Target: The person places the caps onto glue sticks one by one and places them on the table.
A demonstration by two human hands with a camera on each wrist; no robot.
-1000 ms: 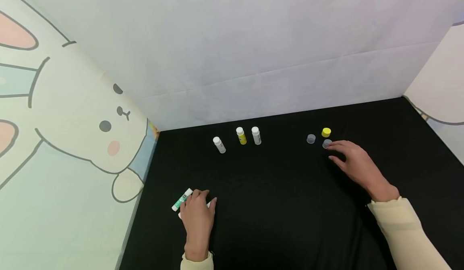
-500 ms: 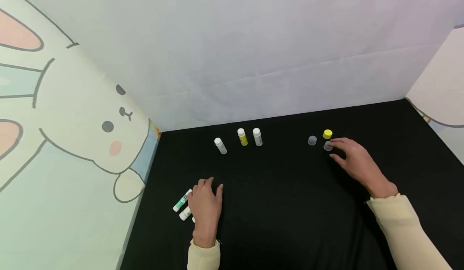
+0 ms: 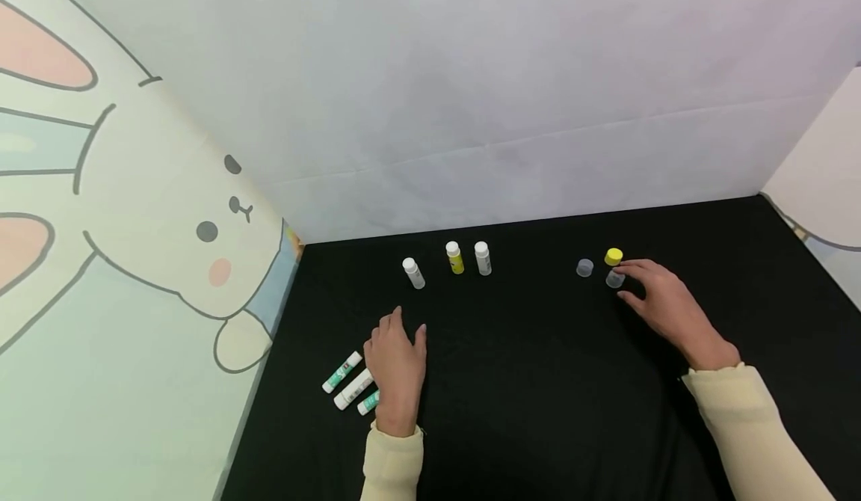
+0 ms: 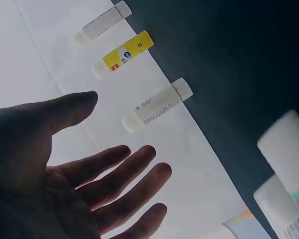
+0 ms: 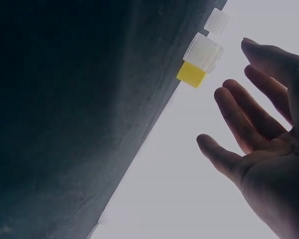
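Note:
My left hand point(image 3: 397, 363) hovers over the dark cloth with fingers spread, holding nothing. Three glue sticks lie side by side to its left: a green-and-white one point(image 3: 341, 372), a white one point(image 3: 353, 389) and another green one point(image 3: 369, 402) partly hidden by the hand. Beyond it stand a white glue stick point(image 3: 414, 274), a yellow glue stick point(image 3: 455, 259) and another white glue stick point(image 3: 483, 259). My right hand point(image 3: 662, 310) hangs with parted fingers beside a translucent cap point(image 3: 615, 280); the right wrist view shows a gap between them. Near that cap are a yellow cap point(image 3: 613, 256) and another translucent cap point(image 3: 584, 268).
Black cloth point(image 3: 511, 381) covers the table. A pale wall sheet point(image 3: 511, 97) rises behind its far edge, and a rabbit-patterned panel point(image 3: 161, 232) stands along the left side.
My left hand has moved forward and to the right, uncovering more of the lying glue sticks. The right hand stays almost in place beside the caps.

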